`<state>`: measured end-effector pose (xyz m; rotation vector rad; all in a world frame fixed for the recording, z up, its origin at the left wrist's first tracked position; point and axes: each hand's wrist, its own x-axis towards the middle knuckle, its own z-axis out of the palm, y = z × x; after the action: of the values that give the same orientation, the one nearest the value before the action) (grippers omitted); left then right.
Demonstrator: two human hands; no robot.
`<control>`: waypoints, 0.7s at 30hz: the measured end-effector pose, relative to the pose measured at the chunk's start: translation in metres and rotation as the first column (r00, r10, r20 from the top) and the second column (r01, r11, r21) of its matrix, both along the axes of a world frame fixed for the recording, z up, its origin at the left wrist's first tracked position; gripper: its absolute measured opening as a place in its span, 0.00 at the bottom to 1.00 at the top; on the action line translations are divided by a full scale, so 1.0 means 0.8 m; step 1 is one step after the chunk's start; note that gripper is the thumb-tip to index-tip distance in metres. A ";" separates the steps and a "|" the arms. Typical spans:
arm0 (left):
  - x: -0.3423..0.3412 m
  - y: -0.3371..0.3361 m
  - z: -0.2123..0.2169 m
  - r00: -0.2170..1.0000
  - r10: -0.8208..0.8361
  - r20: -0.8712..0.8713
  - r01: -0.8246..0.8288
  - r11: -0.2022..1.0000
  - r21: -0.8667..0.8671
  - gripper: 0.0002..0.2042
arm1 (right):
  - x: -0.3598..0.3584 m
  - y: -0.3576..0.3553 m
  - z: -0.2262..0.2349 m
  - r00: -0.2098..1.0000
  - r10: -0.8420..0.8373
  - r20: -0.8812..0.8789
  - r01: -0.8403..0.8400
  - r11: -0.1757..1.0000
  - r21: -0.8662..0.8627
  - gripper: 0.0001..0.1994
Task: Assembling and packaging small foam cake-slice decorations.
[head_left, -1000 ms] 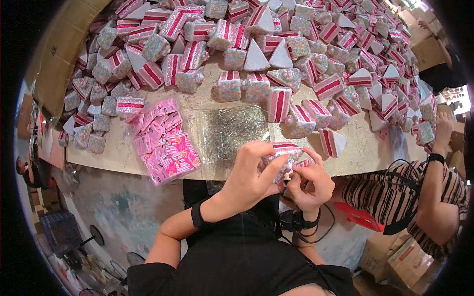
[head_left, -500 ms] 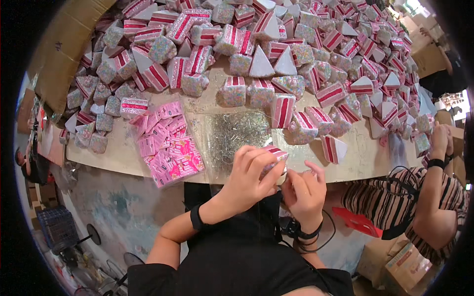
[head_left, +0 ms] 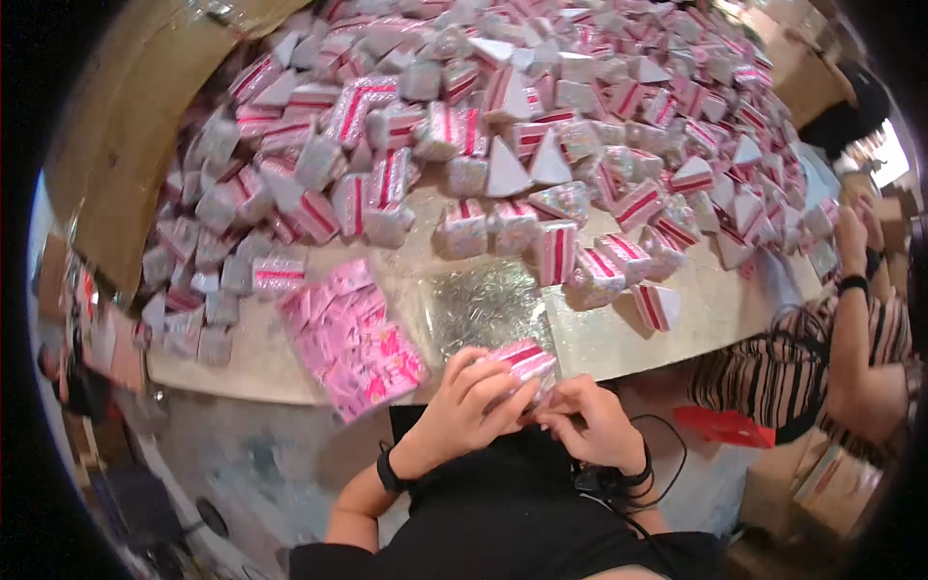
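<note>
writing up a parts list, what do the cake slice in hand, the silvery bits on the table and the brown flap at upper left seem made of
The cake slice: perhaps foam or plastic, glossy, its striped side catching light. Silvery bits: probably metal, shiny, thin strands glinting. Brown flap: likely cardboard, mostly matt, a plain stiff sheet.

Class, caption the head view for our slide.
Left hand holds a cake-shaped piece, right hand at its side, before piled similar pieces.

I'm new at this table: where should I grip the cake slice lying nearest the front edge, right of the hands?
Probably across the cake slice, between its white flat face and the opposite side, from the near right with the right hand. The white face is turned rightward, exposed; other slices sit behind and left.
</note>
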<state>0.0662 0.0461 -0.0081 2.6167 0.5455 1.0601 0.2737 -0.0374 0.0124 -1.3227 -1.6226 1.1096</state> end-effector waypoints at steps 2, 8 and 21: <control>-0.008 -0.005 -0.003 1.000 0.006 0.007 -0.007 0.999 0.040 0.20 | -0.008 0.009 0.004 0.984 0.019 -0.178 -0.036 0.995 -0.093 0.13; -0.033 0.008 -0.019 0.995 -0.049 -0.082 0.055 0.995 0.082 0.16 | -0.022 0.023 0.002 0.998 0.031 -0.062 -0.044 0.974 -0.221 0.09; -0.028 0.018 -0.025 0.998 0.060 0.029 -0.057 0.994 -0.093 0.29 | 0.128 0.063 0.039 0.907 -0.383 -0.173 0.372 0.923 -0.096 0.06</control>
<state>0.0440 0.0604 -0.0280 2.5140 0.6515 1.0665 0.3760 0.0133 0.0433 -1.4485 -1.1400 1.0148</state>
